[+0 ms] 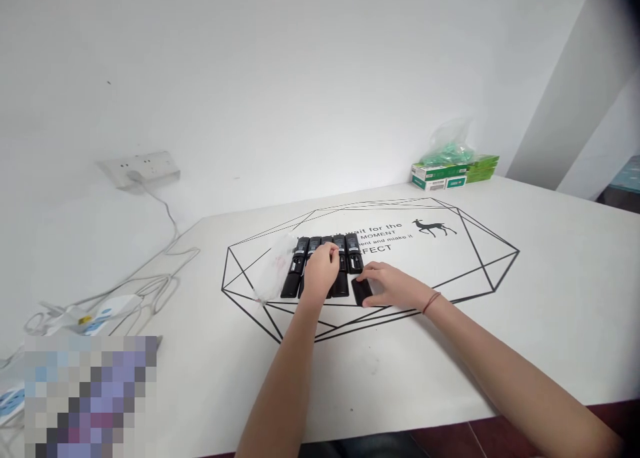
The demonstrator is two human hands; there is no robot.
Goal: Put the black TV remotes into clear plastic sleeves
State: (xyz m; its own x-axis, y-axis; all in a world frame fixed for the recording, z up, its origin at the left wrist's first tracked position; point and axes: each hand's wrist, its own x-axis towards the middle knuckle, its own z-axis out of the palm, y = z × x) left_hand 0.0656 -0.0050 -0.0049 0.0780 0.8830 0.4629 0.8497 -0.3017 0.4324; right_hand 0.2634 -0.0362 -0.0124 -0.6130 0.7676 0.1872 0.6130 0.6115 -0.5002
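Observation:
Several black remote controls [353,243] lie face down in a row on the table, their open battery compartments showing. Black battery covers [291,286] sit below them, on the near side. My left hand [323,266] is over the middle of the row with its fingers curled in; it hides part of the remotes, and whatever its fingertips hold is out of sight. At the row's right end, my right hand [389,286] grips a black battery cover [361,291] between thumb and fingers, just below the rightmost remote.
A clear plastic bag [274,271] lies left of the row. Green and white boxes [439,177] with a plastic bag [450,145] on top stand by the wall at the back right. White cables [163,281] and a power strip [107,313] are at the left, beneath a wall socket [145,169].

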